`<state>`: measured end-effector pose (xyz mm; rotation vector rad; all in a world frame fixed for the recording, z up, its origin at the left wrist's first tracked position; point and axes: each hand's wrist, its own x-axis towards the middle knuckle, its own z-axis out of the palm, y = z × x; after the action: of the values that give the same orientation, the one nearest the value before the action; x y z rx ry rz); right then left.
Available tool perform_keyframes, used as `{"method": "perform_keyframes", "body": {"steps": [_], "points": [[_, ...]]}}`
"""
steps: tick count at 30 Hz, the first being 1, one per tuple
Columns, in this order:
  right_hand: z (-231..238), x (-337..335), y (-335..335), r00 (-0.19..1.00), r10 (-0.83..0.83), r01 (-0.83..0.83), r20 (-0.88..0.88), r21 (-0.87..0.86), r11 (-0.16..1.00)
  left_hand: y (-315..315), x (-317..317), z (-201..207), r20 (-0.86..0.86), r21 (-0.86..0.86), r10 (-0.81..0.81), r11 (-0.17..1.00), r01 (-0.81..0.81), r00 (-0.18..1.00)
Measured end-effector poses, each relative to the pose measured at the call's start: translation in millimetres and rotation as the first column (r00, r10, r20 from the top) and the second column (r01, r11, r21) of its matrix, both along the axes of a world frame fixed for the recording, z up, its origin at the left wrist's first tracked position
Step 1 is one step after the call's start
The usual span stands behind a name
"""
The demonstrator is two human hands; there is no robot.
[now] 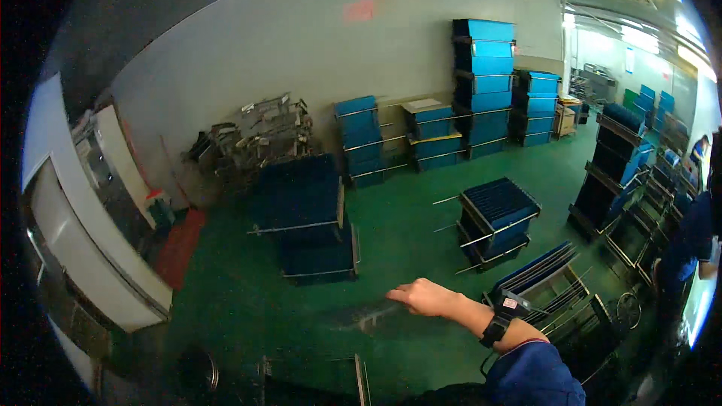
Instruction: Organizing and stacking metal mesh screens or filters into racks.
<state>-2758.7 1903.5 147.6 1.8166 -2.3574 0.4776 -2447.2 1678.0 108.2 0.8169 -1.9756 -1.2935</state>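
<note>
My right hand reaches in from the lower right, in a dark blue sleeve and with a black band and small device at the wrist. Its fingers are closed, the fingertips pointing left. Just beyond them shows a thin, pale, see-through smear over the green floor, too blurred to name. Nearest past the hand stands a stack of dark blue slotted crates with metal rods. A smaller crate stack stands to its right. My left hand is out of view.
Metal frames and racks lie near my right forearm, and another metal frame is at the lower edge. Blue crates stand stacked along the wall. A heap of metal parts sits back left, beside a white door. A person is at far right.
</note>
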Motion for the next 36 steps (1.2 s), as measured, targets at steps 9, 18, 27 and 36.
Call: {"method": "perform_keyframes", "body": {"steps": [9,18,27,36], "points": [[-33,-19,23,0.999,-0.039,0.031,0.023,0.257,0.966,2,-22,-13,0.0,0.019,-0.033,0.999,0.033,0.999],[-32,-15,38,0.992,0.026,-0.056,0.127,0.237,0.97,5,-22,-29,0.011,0.053,-0.017,0.998,0.016,1.0],[-6,30,29,0.972,0.167,-0.207,0.168,0.266,0.941,32,25,-46,-0.006,0.057,0.091,0.994,-0.091,0.996],[52,63,25,0.88,0.395,-0.451,0.263,0.21,0.867,70,73,-55,-0.031,0.083,0.231,0.97,-0.228,0.972]]}}
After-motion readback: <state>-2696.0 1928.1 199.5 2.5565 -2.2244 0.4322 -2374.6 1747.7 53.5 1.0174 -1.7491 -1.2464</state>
